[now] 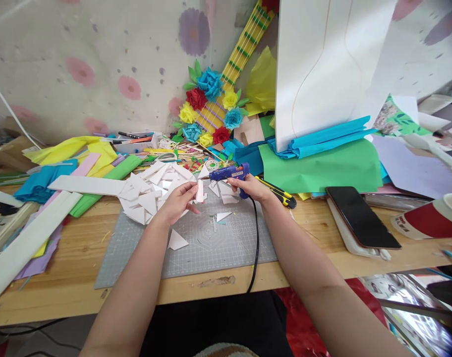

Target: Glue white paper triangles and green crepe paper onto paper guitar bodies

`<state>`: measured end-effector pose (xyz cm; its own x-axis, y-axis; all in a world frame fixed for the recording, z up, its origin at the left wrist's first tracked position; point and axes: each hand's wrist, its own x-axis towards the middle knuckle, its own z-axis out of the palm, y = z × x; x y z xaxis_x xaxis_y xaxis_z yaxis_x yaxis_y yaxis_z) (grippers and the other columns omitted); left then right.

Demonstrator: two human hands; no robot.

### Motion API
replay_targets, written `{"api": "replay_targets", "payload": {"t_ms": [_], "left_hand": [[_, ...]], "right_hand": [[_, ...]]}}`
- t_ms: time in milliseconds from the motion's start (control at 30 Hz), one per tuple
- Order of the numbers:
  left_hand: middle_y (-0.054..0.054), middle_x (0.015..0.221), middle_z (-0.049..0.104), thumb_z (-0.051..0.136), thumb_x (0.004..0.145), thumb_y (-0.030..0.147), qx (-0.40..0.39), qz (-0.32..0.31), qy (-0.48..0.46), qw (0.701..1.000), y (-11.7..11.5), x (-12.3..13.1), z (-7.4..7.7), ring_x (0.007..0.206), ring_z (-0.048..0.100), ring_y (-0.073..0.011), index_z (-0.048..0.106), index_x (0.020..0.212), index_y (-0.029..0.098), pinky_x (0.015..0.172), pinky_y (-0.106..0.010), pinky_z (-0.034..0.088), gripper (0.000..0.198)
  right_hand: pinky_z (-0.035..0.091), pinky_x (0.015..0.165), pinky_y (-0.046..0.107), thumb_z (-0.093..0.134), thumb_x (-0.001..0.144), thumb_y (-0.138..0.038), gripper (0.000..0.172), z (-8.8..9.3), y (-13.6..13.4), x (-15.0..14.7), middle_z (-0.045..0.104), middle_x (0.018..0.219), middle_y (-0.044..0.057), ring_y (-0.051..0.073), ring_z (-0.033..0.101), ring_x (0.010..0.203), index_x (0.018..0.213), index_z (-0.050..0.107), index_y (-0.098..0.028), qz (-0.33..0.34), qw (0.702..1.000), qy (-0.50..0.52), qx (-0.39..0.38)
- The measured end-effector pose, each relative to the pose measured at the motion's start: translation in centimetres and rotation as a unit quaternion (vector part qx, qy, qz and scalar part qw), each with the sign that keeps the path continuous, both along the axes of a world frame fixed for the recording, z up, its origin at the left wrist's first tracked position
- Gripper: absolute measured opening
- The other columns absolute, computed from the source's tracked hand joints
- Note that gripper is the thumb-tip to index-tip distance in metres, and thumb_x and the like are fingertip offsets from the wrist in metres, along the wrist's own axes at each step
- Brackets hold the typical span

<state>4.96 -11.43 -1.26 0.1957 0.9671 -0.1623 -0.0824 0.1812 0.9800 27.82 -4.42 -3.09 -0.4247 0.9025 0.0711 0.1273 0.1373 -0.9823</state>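
Two grips — L hand (pixel 177 202): white pc. (pixel 199 191); R hand (pixel 257 189): glue gun (pixel 228 173) — box (pixel 126 147) w/ pens (pixel 140 140)

Wall (pixel 155 37): brightly and fairly evenly lit, with a pale streak at the upper left.
White board (pixel 318 74): a bright diagonal band beside greyer shading.
White pieces (pixel 147 198): near washed out on top, soft grey shading between them.
Glue gun (pixel 229 172): colours clear, label lettering too small to read.
Phone (pixel 360 218): dark screen, little glare.
Shiny sheet (pixel 412 292): strong white glare, its picture broken up.
Desk (pixel 311 238): well lit on top, much darker beneath.
Forearms (pixel 318 277): stretched by the wide lens towards the bottom.
Paper cup (pixel 426 220): tilted and drawn out by edge distortion.
Right edge: softer detail.
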Motion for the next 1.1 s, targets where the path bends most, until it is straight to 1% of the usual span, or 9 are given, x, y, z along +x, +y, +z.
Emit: {"api": "replay_targets", "payload": {"t_ms": [133, 200, 267, 367, 500, 633, 733, 933, 1100], "left_hand": [[-0.003, 0.076, 0.061, 0.072, 0.069, 0.042, -0.014, 0.004, -0.039, 0.999, 0.0, -1.2, 0.8, 0.065, 0.060, -0.0127, 0.062, 0.089, 0.015, 0.041, -0.019, 0.050, 0.035], [-0.003, 0.074, 0.061, 0.071, 0.069, 0.039, -0.001, 0.057, -0.051, 0.997, 0.3, -2.3, 1.9, 0.062, 0.059, -0.0115, 0.062, 0.086, 0.014, 0.042, -0.018, 0.049, 0.032], [-0.002, 0.072, 0.061, 0.070, 0.070, 0.036, 0.022, 0.135, -0.023, 0.990, 0.9, -3.4, 3.3, 0.061, 0.059, -0.0109, 0.062, 0.083, 0.015, 0.044, -0.018, 0.049, 0.027], [0.000, 0.069, 0.060, 0.069, 0.069, 0.031, 0.057, 0.217, 0.107, 0.969, 2.0, -4.8, 5.5, 0.064, 0.059, -0.0115, 0.061, 0.076, 0.015, 0.049, -0.020, 0.052, 0.019], [-0.001, 0.065, 0.061, 0.068, 0.067, 0.028, 0.036, 0.237, 0.333, 0.912, 3.9, -6.4, 7.3, 0.068, 0.062, -0.0164, 0.060, 0.066, 0.016, 0.053, -0.024, 0.052, 0.014], [-0.003, 0.056, 0.063, 0.071, 0.059, 0.025, -0.051, 0.198, 0.498, 0.843, 6.5, -7.2, 7.2, 0.060, 0.065, -0.0225, 0.057, 0.059, 0.017, 0.053, -0.030, 0.051, 0.016], [-0.007, 0.050, 0.062, 0.071, 0.057, 0.021, -0.130, 0.139, 0.550, 0.813, 8.3, -7.0, 6.6, 0.055, 0.066, -0.0256, 0.056, 0.055, 0.017, 0.050, -0.031, 0.050, 0.015], [-0.009, 0.044, 0.059, 0.065, 0.064, 0.016, -0.210, 0.119, 0.550, 0.799, 9.5, -6.5, 5.7, 0.053, 0.065, -0.0251, 0.057, 0.052, 0.015, 0.051, -0.030, 0.051, 0.014], [-0.006, 0.040, 0.056, 0.071, 0.060, 0.024, -0.174, 0.061, 0.565, 0.804, 9.5, -7.0, 4.7, 0.047, 0.062, -0.0258, 0.056, 0.049, 0.018, 0.047, -0.033, 0.050, 0.020]], "right_hand": [[0.038, 0.057, 0.026, 0.065, 0.061, -0.068, 0.052, -1.1, 0.6, 0.2, 0.053, 0.053, 0.000, 0.011, 0.047, 0.054, 0.054, 0.052, -0.018, -0.020, 0.998, 0.046, -0.032], [0.038, 0.055, 0.025, 0.066, 0.061, -0.068, 0.052, -1.8, 1.0, 0.3, 0.054, 0.053, -0.001, 0.010, 0.047, 0.053, 0.055, 0.052, -0.018, -0.033, 0.996, 0.072, -0.051], [0.037, 0.054, 0.025, 0.066, 0.062, -0.067, 0.051, -2.2, 1.3, 0.4, 0.054, 0.053, -0.001, 0.010, 0.047, 0.052, 0.056, 0.053, -0.018, -0.039, 0.993, 0.088, -0.061], [0.038, 0.054, 0.024, 0.068, 0.061, -0.065, 0.050, -2.4, 1.4, 0.3, 0.054, 0.053, -0.001, 0.010, 0.048, 0.052, 0.056, 0.053, -0.018, -0.043, 0.992, 0.098, -0.064], [0.038, 0.053, 0.024, 0.069, 0.059, -0.066, 0.051, -2.3, 1.4, 0.2, 0.053, 0.053, -0.001, 0.010, 0.047, 0.051, 0.055, 0.051, -0.019, -0.052, 0.992, 0.096, -0.065], [0.037, 0.052, 0.024, 0.069, 0.059, -0.065, 0.051, -2.2, 1.2, 0.1, 0.053, 0.052, -0.002, 0.010, 0.047, 0.050, 0.054, 0.050, -0.019, -0.049, 0.992, 0.092, -0.071], [0.037, 0.051, 0.025, 0.072, 0.056, -0.065, 0.051, -2.0, 1.1, 0.0, 0.052, 0.051, -0.002, 0.010, 0.047, 0.050, 0.053, 0.050, -0.019, -0.051, 0.991, 0.093, -0.082], [0.037, 0.052, 0.025, 0.072, 0.056, -0.064, 0.050, -2.0, 1.0, 0.0, 0.053, 0.053, -0.002, 0.009, 0.047, 0.051, 0.055, 0.051, -0.018, -0.049, 0.990, 0.101, -0.090], [0.038, 0.052, 0.025, 0.073, 0.054, -0.065, 0.051, -1.9, 1.0, -0.2, 0.053, 0.053, -0.002, 0.010, 0.047, 0.052, 0.054, 0.051, -0.019, -0.045, 0.990, 0.098, -0.087]]}}
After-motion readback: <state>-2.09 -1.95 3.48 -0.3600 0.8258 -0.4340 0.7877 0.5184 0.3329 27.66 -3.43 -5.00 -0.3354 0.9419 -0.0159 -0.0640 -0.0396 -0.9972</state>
